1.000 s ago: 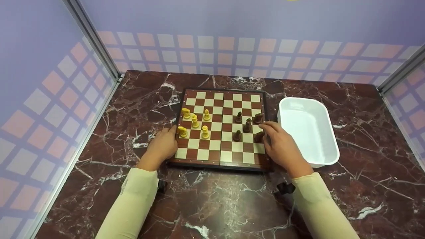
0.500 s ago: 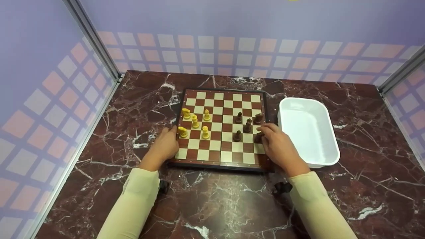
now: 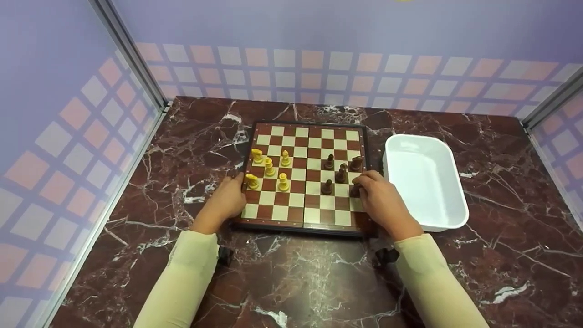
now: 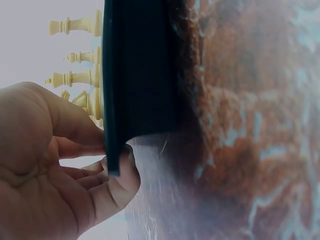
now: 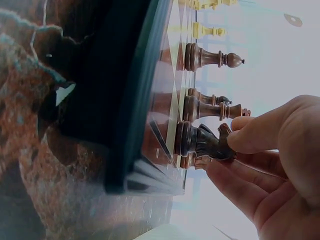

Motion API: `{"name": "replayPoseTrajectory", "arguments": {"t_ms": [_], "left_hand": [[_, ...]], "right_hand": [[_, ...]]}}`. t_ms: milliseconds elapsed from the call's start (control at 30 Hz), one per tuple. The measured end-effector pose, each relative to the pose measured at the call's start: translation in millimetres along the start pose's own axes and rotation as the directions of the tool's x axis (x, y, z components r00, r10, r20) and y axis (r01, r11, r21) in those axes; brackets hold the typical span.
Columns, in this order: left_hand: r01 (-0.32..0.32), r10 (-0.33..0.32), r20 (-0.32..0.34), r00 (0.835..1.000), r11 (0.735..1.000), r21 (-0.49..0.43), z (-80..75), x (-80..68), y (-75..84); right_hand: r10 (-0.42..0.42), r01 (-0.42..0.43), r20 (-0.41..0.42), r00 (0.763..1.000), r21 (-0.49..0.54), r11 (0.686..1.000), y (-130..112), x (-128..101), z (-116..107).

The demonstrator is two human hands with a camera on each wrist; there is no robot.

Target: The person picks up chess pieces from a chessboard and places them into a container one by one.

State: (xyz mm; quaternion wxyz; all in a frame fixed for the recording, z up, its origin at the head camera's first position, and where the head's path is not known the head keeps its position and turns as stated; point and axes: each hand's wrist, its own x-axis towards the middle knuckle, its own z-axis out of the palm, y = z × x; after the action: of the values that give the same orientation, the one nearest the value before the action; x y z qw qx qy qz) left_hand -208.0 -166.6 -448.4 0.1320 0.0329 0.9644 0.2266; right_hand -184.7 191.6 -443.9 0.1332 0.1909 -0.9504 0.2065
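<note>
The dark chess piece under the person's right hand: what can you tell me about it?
The dark knight is a glossy brown piece, wood by the look of it, with a carved horse's head on a round base. It stands upright on the chessboard, on a square by the edge nearest the white tub. The right hand pinches its head between thumb and fingers. From the head camera the hand hides most of it.

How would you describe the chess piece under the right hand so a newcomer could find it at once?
Start at the chessboard on the marble table, then go to its edge beside the white tub. Of the dark pieces there, it is the knight nearest the person, the only one pinched by the right hand.
</note>
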Motion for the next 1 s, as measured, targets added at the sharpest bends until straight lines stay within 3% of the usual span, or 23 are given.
{"name": "replayPoseTrajectory", "arguments": {"t_ms": [1000], "left_hand": [[-0.022,0.023,0.009,1.000,0.999,-0.036,-2.6,3.7,-3.2]], "right_hand": [[0.000,0.001,-0.020,1.000,0.032,0.999,5.8,3.1,-1.2]]}}
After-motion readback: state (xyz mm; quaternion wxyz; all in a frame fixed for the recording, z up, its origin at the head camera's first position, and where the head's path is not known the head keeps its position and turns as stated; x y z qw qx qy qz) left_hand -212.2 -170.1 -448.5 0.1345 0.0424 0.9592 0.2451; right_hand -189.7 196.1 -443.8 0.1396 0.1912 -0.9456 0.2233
